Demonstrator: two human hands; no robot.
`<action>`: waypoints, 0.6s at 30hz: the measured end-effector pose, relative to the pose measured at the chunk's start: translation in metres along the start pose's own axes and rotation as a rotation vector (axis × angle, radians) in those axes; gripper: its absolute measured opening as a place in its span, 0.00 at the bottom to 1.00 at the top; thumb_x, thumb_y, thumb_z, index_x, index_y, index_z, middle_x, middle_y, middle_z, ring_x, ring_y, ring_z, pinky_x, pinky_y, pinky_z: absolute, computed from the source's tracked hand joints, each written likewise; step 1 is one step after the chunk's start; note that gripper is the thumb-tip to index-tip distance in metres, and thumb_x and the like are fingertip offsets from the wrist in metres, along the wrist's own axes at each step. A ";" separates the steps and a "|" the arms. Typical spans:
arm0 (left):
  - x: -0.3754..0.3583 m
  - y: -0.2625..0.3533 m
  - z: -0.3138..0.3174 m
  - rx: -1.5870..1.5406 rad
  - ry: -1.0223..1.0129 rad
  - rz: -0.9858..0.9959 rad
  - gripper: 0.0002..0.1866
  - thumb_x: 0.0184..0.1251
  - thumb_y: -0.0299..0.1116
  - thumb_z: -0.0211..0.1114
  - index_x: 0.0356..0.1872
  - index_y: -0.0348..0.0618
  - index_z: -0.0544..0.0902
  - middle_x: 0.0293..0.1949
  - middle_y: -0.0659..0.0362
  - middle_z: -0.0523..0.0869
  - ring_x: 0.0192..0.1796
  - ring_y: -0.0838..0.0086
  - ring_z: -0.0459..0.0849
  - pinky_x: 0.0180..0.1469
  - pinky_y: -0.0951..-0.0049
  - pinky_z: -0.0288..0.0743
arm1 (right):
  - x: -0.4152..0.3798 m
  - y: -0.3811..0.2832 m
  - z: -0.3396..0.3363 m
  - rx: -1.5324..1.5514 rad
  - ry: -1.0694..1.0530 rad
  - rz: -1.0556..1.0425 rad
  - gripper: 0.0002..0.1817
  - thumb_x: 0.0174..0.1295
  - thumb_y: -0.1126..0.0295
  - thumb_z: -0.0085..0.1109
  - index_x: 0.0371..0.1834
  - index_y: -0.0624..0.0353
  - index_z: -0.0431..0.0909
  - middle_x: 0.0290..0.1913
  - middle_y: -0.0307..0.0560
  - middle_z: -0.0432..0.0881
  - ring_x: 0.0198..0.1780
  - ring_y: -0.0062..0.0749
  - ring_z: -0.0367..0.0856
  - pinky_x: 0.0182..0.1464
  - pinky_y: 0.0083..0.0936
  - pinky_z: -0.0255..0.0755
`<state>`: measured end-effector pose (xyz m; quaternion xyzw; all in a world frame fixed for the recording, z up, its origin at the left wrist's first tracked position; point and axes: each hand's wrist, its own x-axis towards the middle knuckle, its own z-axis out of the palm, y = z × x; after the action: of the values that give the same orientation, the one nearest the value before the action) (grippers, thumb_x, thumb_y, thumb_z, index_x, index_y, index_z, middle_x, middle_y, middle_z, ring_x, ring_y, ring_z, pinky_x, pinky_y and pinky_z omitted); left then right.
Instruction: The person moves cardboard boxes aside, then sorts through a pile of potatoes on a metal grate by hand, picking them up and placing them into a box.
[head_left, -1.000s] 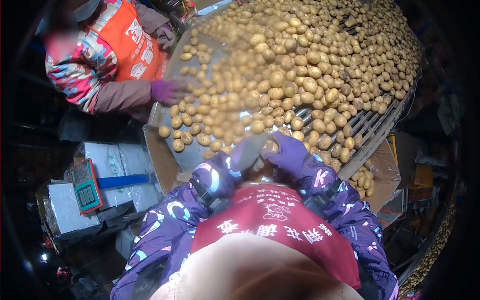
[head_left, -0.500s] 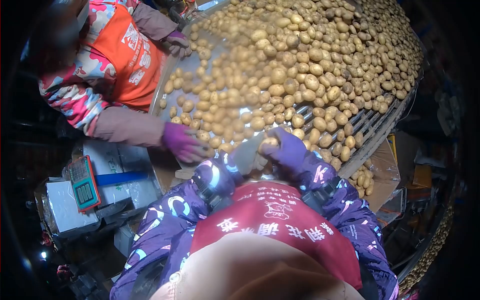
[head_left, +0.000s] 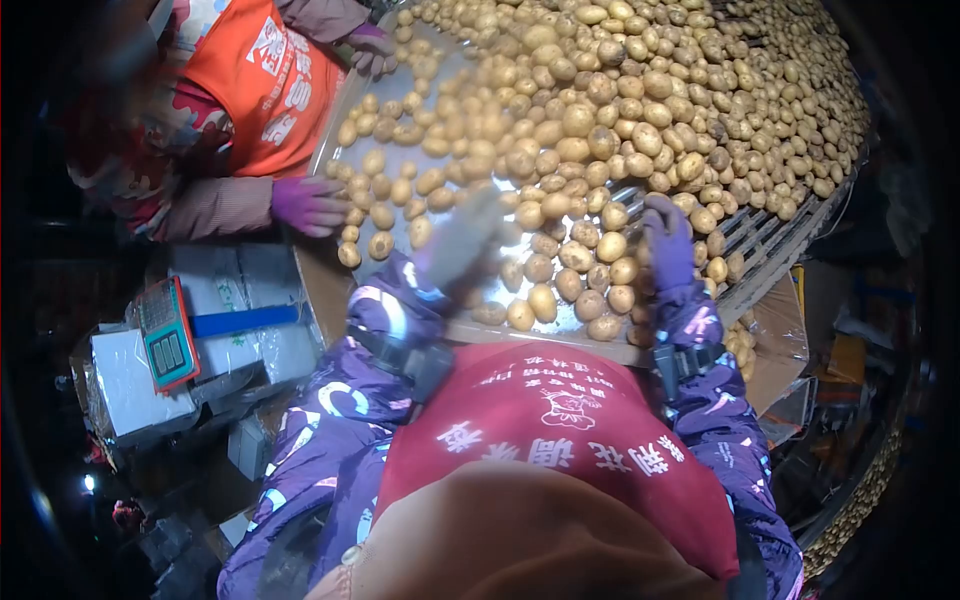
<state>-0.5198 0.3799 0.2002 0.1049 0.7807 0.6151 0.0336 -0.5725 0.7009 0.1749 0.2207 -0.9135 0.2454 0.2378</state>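
My left hand (head_left: pixel 466 238), in a grey glove, is over the left part of the potatoes (head_left: pixel 575 256) on the metal sorting table (head_left: pixel 420 90). Motion smears its fingers, so I cannot make out what they do. My right hand (head_left: pixel 668 245), in a purple glove, lies at the right side of the near potatoes, fingers stretched forward and holding nothing that I can see. Between my two hands, several loose potatoes rest on the shiny metal surface.
A big potato heap (head_left: pixel 720 90) covers the far side and right. Slats (head_left: pixel 765 235) run along the right edge. At the left, a co-worker's purple-gloved hand (head_left: pixel 310 206) rests by the table rim. A scale (head_left: pixel 168 335) and boxes (head_left: pixel 140 390) stand lower left.
My hands have moved apart and forward from near my apron. The potato that was in my right hand is no longer in it. The co-worker's near hand has drawn back left.
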 end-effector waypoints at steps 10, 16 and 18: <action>-0.076 -0.008 -0.019 0.312 -0.353 -0.733 0.17 0.70 0.44 0.67 0.47 0.39 0.86 0.36 0.52 0.88 0.39 0.69 0.87 0.41 0.67 0.80 | -0.037 -0.028 0.035 0.433 -0.634 -0.612 0.22 0.56 0.60 0.68 0.54 0.52 0.82 0.53 0.49 0.83 0.62 0.49 0.77 0.71 0.55 0.60; -0.081 -0.046 0.020 0.858 -0.483 -0.262 0.18 0.74 0.45 0.59 0.51 0.42 0.86 0.48 0.47 0.86 0.52 0.56 0.86 0.52 0.57 0.80 | 0.007 -0.041 0.040 0.201 -0.855 -0.330 0.16 0.59 0.63 0.62 0.50 0.49 0.82 0.50 0.44 0.81 0.56 0.45 0.77 0.67 0.45 0.64; -0.077 -0.045 0.021 0.871 -0.508 -0.259 0.17 0.76 0.43 0.56 0.51 0.41 0.85 0.46 0.48 0.86 0.51 0.57 0.86 0.51 0.58 0.80 | -0.003 -0.032 0.045 0.188 -0.608 -0.262 0.16 0.59 0.63 0.63 0.50 0.50 0.82 0.50 0.45 0.81 0.57 0.47 0.77 0.67 0.43 0.65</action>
<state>-0.4466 0.3744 0.1456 0.1575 0.9381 0.1793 0.2509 -0.5680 0.6521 0.1499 0.4200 -0.8800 0.2187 -0.0374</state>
